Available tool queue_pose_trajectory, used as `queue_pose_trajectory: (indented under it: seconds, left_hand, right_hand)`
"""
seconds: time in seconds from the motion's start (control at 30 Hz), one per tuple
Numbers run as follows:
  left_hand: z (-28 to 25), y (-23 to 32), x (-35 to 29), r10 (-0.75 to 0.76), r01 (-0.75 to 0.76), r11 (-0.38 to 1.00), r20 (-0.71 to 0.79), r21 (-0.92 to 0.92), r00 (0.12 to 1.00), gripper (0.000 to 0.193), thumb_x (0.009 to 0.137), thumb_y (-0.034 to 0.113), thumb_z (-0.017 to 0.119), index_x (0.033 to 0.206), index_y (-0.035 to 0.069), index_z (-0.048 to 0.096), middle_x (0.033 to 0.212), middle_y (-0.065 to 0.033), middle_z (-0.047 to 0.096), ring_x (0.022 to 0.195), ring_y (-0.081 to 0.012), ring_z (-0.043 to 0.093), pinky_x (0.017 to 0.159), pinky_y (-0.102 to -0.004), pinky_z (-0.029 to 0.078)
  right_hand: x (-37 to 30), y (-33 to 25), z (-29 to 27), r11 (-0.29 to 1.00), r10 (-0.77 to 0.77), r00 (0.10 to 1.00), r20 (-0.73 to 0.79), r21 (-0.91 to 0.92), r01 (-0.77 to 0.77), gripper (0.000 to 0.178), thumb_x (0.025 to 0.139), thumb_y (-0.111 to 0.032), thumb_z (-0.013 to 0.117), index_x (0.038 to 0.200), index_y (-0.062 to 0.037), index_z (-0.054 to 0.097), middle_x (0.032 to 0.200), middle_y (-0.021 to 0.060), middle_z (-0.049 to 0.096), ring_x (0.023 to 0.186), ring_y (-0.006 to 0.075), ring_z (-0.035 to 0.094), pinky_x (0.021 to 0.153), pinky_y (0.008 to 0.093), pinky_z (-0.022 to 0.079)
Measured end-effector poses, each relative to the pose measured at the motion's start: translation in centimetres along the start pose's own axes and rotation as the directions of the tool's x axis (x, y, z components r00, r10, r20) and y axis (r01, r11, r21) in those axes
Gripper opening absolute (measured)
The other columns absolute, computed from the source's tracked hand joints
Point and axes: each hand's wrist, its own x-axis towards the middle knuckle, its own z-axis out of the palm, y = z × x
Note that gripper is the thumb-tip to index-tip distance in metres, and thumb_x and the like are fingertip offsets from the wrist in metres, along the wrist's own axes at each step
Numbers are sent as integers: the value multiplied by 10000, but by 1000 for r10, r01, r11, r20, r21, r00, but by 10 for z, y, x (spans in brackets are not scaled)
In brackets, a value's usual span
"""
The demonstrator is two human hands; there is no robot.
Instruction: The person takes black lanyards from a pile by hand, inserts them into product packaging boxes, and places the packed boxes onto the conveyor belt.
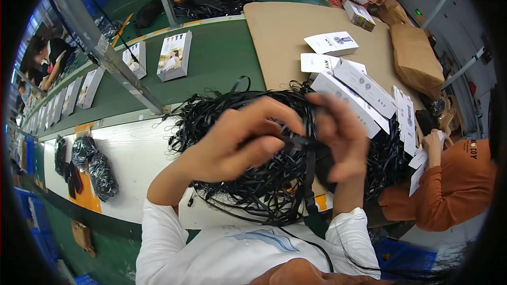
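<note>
In front of my chest, a black lanyard strap (pixel 310 177) runs between my hands and hangs down. My left hand (pixel 232 145) is closed at the thumb and index finger around a dark end of it. My right hand (pixel 343 140), fingers curled and smeared by motion, is at the strap's other side; its grip cannot be made out. Beneath both hands lies a large tangled heap of black lanyards (pixel 243 190) with thin cord loops, spread over the white bench. The heap continues to the right, beyond my right wrist.
White printed boxes (pixel 351 95) lie on a cardboard sheet (pixel 282 37) at the right. Upright boxes (pixel 174 55) line the green conveyor (pixel 222 66). Bagged black items (pixel 103 177) rest at left. A metal post (pixel 124 76) rises nearby. Co-workers stand opposite and at right, one in orange (pixel 449 190).
</note>
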Motion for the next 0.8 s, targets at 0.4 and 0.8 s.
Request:
queue_pose_trajectory:
  seconds: [0.4,0.8]
  left_hand:
    - [-8,27,4,162,-334,109,315,936,935,362,645,93,637,1003,113,590,545,21,497,466,-125,518,384,-271,374]
    - [27,-117,-5,-392,344,881,-92,-324,915,254,874,86,520,1118,48,461,564,55,472,472,-21,419,446,-161,289]
  right_hand:
    - [20,6,29,978,209,808,550,-115,-175,215,799,-169,660,743,11,555,679,46,500,607,121,484,533,260,383]
    - [-14,41,14,833,119,981,-153,552,-15,306,948,-289,415,730,-76,411,661,64,479,606,163,518,765,308,454]
